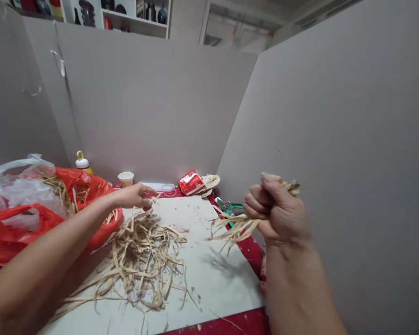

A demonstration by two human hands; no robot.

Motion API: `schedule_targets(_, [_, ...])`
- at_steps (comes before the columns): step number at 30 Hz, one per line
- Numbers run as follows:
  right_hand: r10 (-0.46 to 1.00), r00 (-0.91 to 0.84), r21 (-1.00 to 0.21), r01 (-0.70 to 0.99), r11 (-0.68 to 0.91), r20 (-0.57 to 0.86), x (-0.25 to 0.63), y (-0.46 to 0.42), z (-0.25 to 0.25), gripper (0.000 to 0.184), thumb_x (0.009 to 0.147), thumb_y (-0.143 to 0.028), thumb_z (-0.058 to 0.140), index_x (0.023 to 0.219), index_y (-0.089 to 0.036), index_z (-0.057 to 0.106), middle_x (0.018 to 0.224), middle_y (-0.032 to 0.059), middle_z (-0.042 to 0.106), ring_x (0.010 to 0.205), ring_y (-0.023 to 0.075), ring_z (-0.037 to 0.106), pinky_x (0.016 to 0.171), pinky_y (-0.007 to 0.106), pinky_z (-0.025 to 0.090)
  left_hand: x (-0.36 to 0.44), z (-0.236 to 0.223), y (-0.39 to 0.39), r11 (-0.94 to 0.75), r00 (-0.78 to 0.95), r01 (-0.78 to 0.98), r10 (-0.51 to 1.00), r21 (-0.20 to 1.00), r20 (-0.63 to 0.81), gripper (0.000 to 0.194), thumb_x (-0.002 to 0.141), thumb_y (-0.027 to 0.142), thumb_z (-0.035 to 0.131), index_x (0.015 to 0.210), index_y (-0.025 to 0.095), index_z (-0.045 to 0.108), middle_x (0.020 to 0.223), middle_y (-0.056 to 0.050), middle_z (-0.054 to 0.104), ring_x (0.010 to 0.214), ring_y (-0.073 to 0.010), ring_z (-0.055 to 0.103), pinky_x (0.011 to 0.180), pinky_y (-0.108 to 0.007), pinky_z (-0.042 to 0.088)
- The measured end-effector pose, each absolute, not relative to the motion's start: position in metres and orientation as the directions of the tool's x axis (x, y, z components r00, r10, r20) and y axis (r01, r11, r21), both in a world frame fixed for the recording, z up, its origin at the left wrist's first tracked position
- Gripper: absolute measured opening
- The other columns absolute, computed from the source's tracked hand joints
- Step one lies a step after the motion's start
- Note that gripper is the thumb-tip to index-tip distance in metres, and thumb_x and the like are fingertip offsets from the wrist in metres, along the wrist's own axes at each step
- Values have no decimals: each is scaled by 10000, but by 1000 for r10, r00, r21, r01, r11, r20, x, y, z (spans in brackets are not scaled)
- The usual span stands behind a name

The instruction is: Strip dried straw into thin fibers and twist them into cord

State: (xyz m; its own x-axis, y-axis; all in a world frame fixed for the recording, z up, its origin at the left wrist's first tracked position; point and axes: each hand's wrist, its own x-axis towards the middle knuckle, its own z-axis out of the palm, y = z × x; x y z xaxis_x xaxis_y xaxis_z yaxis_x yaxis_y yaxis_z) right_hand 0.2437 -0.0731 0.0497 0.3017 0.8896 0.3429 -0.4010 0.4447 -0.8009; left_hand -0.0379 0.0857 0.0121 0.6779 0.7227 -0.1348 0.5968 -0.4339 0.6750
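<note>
My right hand (275,204) is raised over the right side of the white board (195,260), its fingers wrapped round a bundle of dry, pale husk strips (235,229). The loose ends hang out on the left of the fist, and a short stub shows above the thumb. My left hand (134,195) hovers at the far edge of a tangled pile of similar strips (146,260). Its index finger is stretched out, with the other fingers bent below and apart from it. A small pale strip shows near its fingertips; whether it touches is unclear.
Red and clear plastic bags (87,181) holding more strips stand on the left. Along the back are a yellow-topped bottle (83,163), a paper cup (126,178), a red packet (191,182) and a woven piece (211,182). Green-handled pliers (226,204) lie right. Grey partitions (143,102) enclose the table.
</note>
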Motion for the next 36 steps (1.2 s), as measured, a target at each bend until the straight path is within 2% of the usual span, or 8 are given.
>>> schedule_targets(5, [955,104,-868,-398,295,277,220,-63,39,490,717,-361,723,611,-211,269,506,-102,138,415,40,63,344,160,58,-47,28,64,-216,819,266,564,939,-102,608,828,322,600,1383,193,387,928,-87,707,800,-164,634,734,-294,443])
schedule_targets(11, [987,-62,-985,-102,138,145,186,-48,17,321,725,-448,704,792,-162,574,478,-112,193,401,33,121,365,185,75,-33,21,35,-118,868,67,497,991,1,544,865,302,580,1360,186,383,932,-109,691,682,-137,622,668,-291,442])
schedule_targets(15, [975,-151,-987,-31,158,161,167,-43,5,383,750,-483,665,630,-136,558,460,-90,254,400,28,157,373,205,93,-19,17,21,-122,856,-16,511,992,77,530,846,320,608,1317,192,401,865,-74,690,640,-125,610,647,-283,453])
schedule_targets(24, [965,200,-894,-383,234,167,170,-39,6,399,603,-353,803,641,-181,445,465,-124,222,385,18,139,345,156,97,-12,11,14,-118,770,81,637,990,13,280,748,400,673,808,153,558,705,-29,694,470,-75,553,501,-225,419])
schedule_targets(27, [929,317,-814,-477,332,193,178,-38,12,405,572,-316,817,658,-185,444,480,-124,245,380,15,165,326,133,135,-16,1,19,-114,769,105,639,988,-8,258,743,380,665,796,146,569,729,-47,705,482,-90,576,507,-232,436])
schedule_targets(32, [818,496,-717,-453,529,290,202,-38,25,381,610,-375,774,646,-182,447,632,-45,497,551,73,507,439,169,430,-25,-22,34,-227,732,257,681,939,-36,179,765,308,595,820,139,574,745,-44,691,538,-114,601,531,-238,457])
schedule_targets(34, [819,489,-727,-438,529,302,214,-43,31,381,624,-373,768,667,-186,439,642,-46,507,524,66,499,425,166,428,-29,-27,39,-326,697,287,716,901,37,165,771,248,555,891,139,586,819,-45,688,626,-120,618,596,-243,480])
schedule_targets(36, [842,456,-738,-454,500,290,225,-48,36,407,616,-352,783,662,-185,415,572,-77,439,416,26,376,344,121,326,-33,-26,42,-403,685,258,718,878,128,230,793,216,507,995,146,591,958,-61,677,763,-133,629,698,-263,496])
